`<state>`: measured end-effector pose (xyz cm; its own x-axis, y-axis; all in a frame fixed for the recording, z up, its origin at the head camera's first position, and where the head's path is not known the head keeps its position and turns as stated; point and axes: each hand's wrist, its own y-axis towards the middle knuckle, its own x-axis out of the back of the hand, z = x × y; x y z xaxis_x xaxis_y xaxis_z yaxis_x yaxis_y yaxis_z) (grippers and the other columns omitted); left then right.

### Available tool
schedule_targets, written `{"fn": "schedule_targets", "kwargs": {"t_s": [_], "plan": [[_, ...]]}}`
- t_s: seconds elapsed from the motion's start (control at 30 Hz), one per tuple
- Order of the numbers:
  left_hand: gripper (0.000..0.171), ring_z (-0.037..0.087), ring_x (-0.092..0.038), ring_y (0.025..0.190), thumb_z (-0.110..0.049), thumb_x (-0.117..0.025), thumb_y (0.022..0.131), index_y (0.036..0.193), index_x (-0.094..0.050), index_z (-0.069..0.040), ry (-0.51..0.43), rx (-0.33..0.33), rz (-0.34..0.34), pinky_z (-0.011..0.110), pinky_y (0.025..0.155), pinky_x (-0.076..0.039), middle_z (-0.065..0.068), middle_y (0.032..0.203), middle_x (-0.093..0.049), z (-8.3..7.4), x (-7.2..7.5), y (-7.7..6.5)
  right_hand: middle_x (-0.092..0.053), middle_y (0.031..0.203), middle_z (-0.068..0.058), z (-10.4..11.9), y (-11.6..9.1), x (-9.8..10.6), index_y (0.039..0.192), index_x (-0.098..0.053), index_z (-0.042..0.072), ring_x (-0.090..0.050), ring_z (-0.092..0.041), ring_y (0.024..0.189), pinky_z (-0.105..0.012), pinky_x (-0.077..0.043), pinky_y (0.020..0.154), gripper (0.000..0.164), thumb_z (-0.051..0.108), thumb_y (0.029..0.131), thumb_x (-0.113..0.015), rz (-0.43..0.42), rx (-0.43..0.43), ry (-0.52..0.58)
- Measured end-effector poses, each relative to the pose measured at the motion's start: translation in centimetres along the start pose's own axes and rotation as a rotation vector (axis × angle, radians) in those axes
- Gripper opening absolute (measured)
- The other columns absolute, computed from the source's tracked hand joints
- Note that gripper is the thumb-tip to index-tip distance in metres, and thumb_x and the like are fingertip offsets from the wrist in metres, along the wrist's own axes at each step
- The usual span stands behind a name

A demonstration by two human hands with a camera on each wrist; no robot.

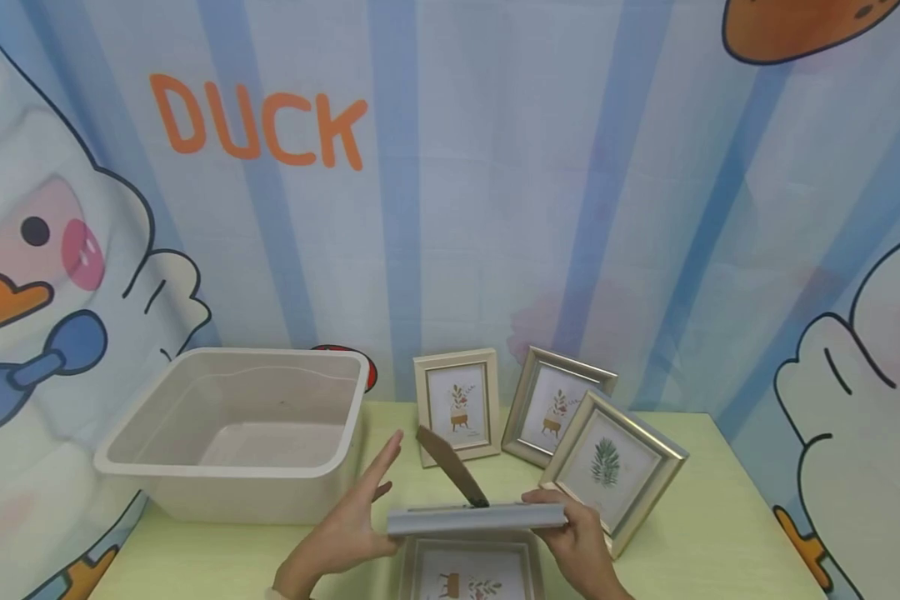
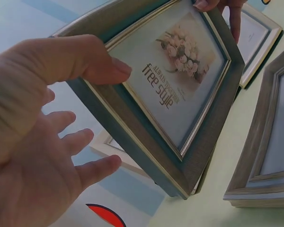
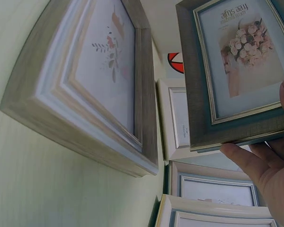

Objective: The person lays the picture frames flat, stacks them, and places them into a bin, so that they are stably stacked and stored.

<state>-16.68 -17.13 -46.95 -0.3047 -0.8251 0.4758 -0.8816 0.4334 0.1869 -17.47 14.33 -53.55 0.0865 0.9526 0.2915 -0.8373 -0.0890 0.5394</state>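
Observation:
A picture frame (image 1: 476,520) with a grey-blue edge is held up over the table, its brown easel leg (image 1: 450,467) swung out from the back. Its front, with pink flowers and "free style" lettering, shows as a print (image 2: 184,61) in the left wrist view. My right hand (image 1: 581,542) grips the frame at its right end, thumb on the front and fingers behind. At the other end, the thumb of my left hand (image 1: 348,529) lies against the frame border while the remaining fingers spread out, apart from it. Below lies another picture frame (image 1: 532,562) with a plant print.
A beige plastic tub (image 1: 247,500) stands on the left of the pale green table (image 1: 720,517). Toward the back stand a cream frame (image 1: 457,358), a silvery frame (image 1: 517,417) and a leaf-print frame (image 1: 606,462). A printed curtain (image 1: 480,208) hangs behind.

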Motion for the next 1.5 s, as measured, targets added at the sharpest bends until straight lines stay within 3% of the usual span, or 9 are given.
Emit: {"fn": "schedule_targets", "kwargs": {"t_s": [0.27, 0.37, 0.6, 0.83, 1.03, 1.13, 1.23, 1.37, 1.5], "plan": [[0.139, 0.038, -0.016, 0.151, 0.007, -0.085, 0.056, 0.161, 0.003, -0.015, 0.227, -0.072, 0.061, 0.056, 0.116, -0.034, 0.015, 0.169, -0.005, -0.6, 0.4, -0.1, -0.075, 0.102, -0.019, -0.7, -0.4, -0.4, 0.105, -0.072, 0.0, -0.067, 0.0, 0.102, -0.013, -0.055, 0.084, 0.034, -0.009, 0.073, -0.076, 0.004, 0.107, -0.004], [0.14, 0.039, -0.018, 0.151, 0.003, -0.088, 0.056, 0.162, 0.001, -0.018, 0.279, -0.074, 0.061, 0.059, 0.114, -0.035, 0.015, 0.169, -0.008, -0.9, 0.6, -0.3, -0.075, 0.103, -0.018, -0.7, -0.6, -0.5, 0.105, -0.073, 0.001, -0.067, 0.001, 0.103, -0.011, -0.054, 0.087, 0.034, -0.008, 0.073, -0.076, -0.008, 0.109, -0.015], [0.14, 0.039, -0.016, 0.152, 0.006, -0.089, 0.054, 0.162, -0.005, -0.025, 0.255, -0.057, 0.03, 0.058, 0.106, -0.046, 0.012, 0.169, -0.009, -1.0, 0.5, -0.7, -0.074, 0.105, -0.02, -0.8, -0.6, -0.8, 0.105, -0.073, 0.0, -0.067, -0.003, 0.109, -0.008, -0.047, 0.098, 0.04, -0.014, 0.068, -0.077, -0.101, 0.232, -0.041], [0.14, 0.041, -0.022, 0.151, 0.009, -0.09, 0.048, 0.162, -0.012, -0.019, 0.318, -0.161, -0.042, 0.06, 0.105, -0.046, 0.01, 0.168, -0.017, -1.2, 0.0, -0.8, -0.074, 0.111, -0.016, -1.1, -0.8, -0.8, 0.108, -0.072, -0.003, -0.063, 0.001, 0.115, -0.01, -0.046, 0.1, 0.044, -0.02, 0.067, -0.073, -0.124, 0.267, 0.006], [0.134, 0.028, -0.026, 0.152, 0.012, -0.089, 0.047, 0.16, -0.023, -0.016, 0.353, -0.236, -0.115, 0.049, 0.102, -0.052, 0.006, 0.166, -0.026, -1.1, -0.2, -1.0, -0.073, 0.118, -0.011, -1.2, -0.9, -0.8, 0.11, -0.07, -0.007, -0.061, 0.0, 0.12, -0.013, -0.045, 0.104, 0.047, -0.025, 0.067, -0.069, -0.119, 0.297, 0.056], [0.123, 0.017, -0.026, 0.153, 0.01, -0.088, 0.052, 0.158, -0.03, -0.014, 0.332, -0.303, -0.157, 0.035, 0.109, -0.046, 0.005, 0.164, -0.031, -0.8, -0.1, -1.0, -0.073, 0.119, -0.009, -1.2, -0.8, -0.8, 0.11, -0.07, -0.007, -0.061, 0.0, 0.121, -0.013, -0.045, 0.105, 0.048, -0.026, 0.066, -0.068, -0.133, 0.311, 0.061], [0.097, 0.009, -0.036, 0.147, 0.011, -0.085, 0.063, 0.15, -0.044, -0.008, 0.23, -0.405, -0.198, 0.023, 0.112, -0.04, 0.01, 0.155, -0.046, -0.2, -0.2, -0.9, -0.074, 0.117, -0.009, -1.3, -0.7, -0.9, 0.108, -0.07, -0.008, -0.062, -0.001, 0.118, -0.014, -0.046, 0.103, 0.047, -0.026, 0.065, -0.068, -0.176, 0.332, 0.053], [0.06, 0.01, -0.056, 0.131, 0.01, -0.079, 0.074, 0.131, -0.064, -0.001, 0.103, -0.544, -0.231, 0.019, 0.107, -0.045, 0.019, 0.13, -0.066, 0.7, -0.4, -0.7, -0.074, 0.114, -0.01, -1.3, -0.5, -0.9, 0.105, -0.07, -0.008, -0.064, -0.002, 0.116, -0.015, -0.047, 0.103, 0.045, -0.026, 0.064, -0.068, -0.225, 0.349, 0.045], [0.049, 0.014, -0.062, 0.125, 0.008, -0.078, 0.075, 0.123, -0.07, -0.001, 0.076, -0.587, -0.246, 0.02, 0.104, -0.048, 0.022, 0.119, -0.07, 1.1, -0.5, -0.8, -0.075, 0.113, -0.01, -1.2, -0.4, -0.9, 0.103, -0.07, -0.009, -0.064, -0.002, 0.116, -0.015, -0.047, 0.104, 0.043, -0.028, 0.065, -0.068, -0.224, 0.344, 0.053]]}}
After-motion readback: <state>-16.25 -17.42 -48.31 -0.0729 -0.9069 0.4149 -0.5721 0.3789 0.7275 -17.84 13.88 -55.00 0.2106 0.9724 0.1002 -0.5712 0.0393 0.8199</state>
